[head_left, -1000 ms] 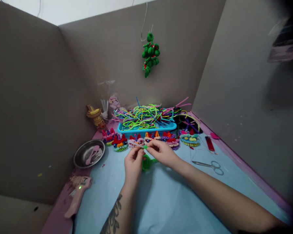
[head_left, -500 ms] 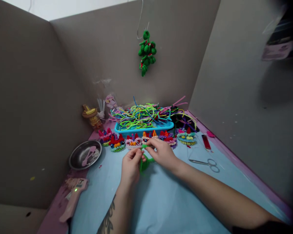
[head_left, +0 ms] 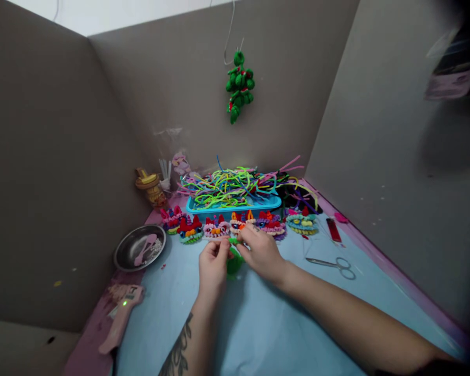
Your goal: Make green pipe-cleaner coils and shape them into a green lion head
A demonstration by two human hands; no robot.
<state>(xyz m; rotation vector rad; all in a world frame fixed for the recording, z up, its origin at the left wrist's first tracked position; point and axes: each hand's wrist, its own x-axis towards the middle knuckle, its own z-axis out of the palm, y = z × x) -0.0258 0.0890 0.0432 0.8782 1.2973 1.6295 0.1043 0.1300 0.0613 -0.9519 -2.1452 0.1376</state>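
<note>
Above the middle of the blue sheet, my left hand (head_left: pixel 214 261) and my right hand (head_left: pixel 260 253) meet with pinched fingers. Between them is a green pipe cleaner (head_left: pixel 234 241), gripped by both hands. More of the green fuzzy piece (head_left: pixel 235 262) hangs below the fingertips as a rounded loop, partly hidden by my left fingers. Just behind my hands stands a row of colourful pipe-cleaner figures, among them a pink one (head_left: pixel 216 227) and a red and teal one (head_left: pixel 189 230).
A blue tray (head_left: pixel 235 213) heaped with pipe cleaners stands at the back. To the left are a metal bowl (head_left: pixel 121 256) with a pink scoop and a pink glue gun (head_left: pixel 121 318). Scissors (head_left: pixel 332 265) lie right. A green ornament (head_left: pixel 239 86) hangs on the back wall.
The view has shifted slightly. My fingers have moved a little on the green pipe cleaner, and the hanging green part looks more tucked in. Both hands keep their hold.
</note>
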